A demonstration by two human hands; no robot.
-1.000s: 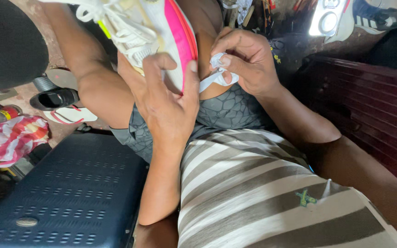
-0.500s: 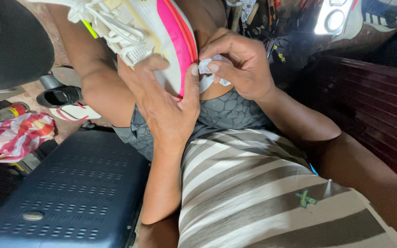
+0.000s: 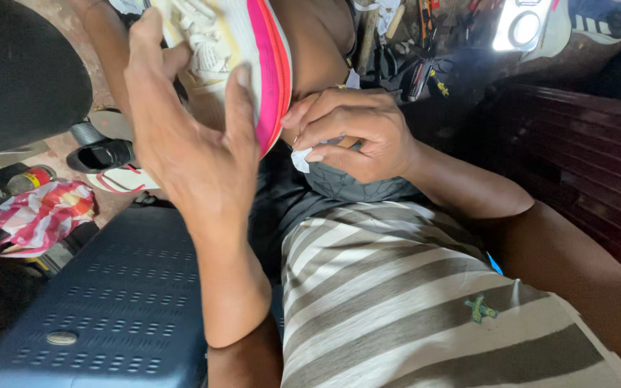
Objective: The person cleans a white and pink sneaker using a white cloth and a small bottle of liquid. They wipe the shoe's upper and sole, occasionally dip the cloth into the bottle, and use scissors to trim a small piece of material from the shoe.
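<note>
On the far left of the floor a striped red-and-white cloth [image 3: 41, 215] lies crumpled beside a dark blue perforated plastic case [image 3: 109, 302], with a black shoe [image 3: 102, 154] on a flip-flop just behind. Over the person's lap, the left hand [image 3: 188, 144] is spread wide around a white sneaker [image 3: 235, 50] with a pink sole edge, thumb pressed on the sole, fingers behind the laces. Just right of the sole, the right hand [image 3: 353, 133] is curled almost closed, pinching a small white scrap [image 3: 300, 159] against the grey shorts [image 3: 353, 183]. Tools [image 3: 411, 57] lie scattered beyond.
</note>
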